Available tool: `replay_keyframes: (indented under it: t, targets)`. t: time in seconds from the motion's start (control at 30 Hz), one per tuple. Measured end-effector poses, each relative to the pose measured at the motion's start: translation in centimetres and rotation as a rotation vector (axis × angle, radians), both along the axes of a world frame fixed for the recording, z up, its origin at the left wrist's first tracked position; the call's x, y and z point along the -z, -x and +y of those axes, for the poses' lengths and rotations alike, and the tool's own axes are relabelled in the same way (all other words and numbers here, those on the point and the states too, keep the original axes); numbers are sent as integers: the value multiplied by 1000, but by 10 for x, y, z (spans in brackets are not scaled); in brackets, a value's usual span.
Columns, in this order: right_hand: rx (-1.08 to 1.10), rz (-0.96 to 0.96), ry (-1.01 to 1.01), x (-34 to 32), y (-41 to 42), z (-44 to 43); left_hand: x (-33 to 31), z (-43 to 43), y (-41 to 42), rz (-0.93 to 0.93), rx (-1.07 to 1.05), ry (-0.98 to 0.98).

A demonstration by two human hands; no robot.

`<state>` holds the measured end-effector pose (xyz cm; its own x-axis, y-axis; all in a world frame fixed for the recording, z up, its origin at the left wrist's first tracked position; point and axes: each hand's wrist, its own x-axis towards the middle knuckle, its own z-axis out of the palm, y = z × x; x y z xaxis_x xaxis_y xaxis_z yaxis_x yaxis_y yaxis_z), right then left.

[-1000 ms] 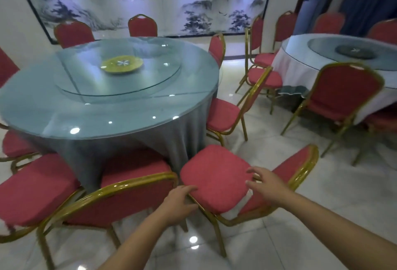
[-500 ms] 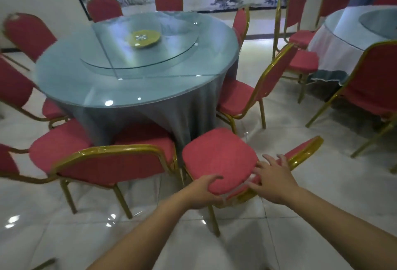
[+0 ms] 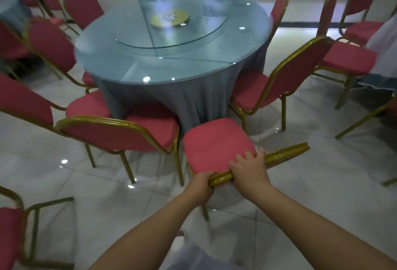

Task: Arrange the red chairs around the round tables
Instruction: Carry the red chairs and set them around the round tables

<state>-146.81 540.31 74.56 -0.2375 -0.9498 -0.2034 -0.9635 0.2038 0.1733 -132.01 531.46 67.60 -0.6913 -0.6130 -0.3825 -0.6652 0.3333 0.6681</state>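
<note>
Well, the round worktop (image 3: pixel 133 70) fills the middle of the room, glass-topped and draped in a grey cloth (image 3: pixel 171 102) that falls to the tiled floor (image 3: pixel 311 184). It stands straight ahead of both grips and beyond the chair they hold. Red chairs ring it. One neighbour (image 3: pixel 120 134) stands just left of the grips with its back to them, and another (image 3: pixel 296 72) stands ahead and to the right, its seat tucked against the cloth.

Between those two sits the held chair (image 3: pixel 217 145). Its seat lies just ahead of the grips, and the seat's far edge is close to the cloth, though I cannot tell whether it touches. Its gold top rail (image 3: pixel 283 151) runs on a slant, from the near left away to the far right, so the chair looks turned off square to the worktop.

The left grip (image 3: pixel 200 185) is wrapped round the rail's near end. The right grip (image 3: pixel 250 170) is just beside it, draped over the rail with its fingers (image 3: pixel 242 158) curled down onto the red padding. Both sit bunched at the left of the rail, leaving the long right stretch unheld.

To my eye the coming move turns on that slant: the right grip is nearer the free end, so swinging that end round would face the seat to the worktop before it goes further in. The left neighbour's frame sits close and could catch.
</note>
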Motion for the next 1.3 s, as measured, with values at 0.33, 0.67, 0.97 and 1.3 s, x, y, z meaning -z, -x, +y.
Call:
replay_keyframes:
  t: [0.33,0.67,0.97,1.3]
  targets:
    - [-221,-72,108,-2,88,-23,-7,-25,76,22,-21,-120]
    - [315,-829,347,-34,294,-31,-73,-148,242,213,-187,-638]
    - [686,-902,461,-69,538,-17,-119,-172,512,393,-135,-211]
    - [830,-1058,634,-33,773,22,-120,-155,761,360,158,-225]
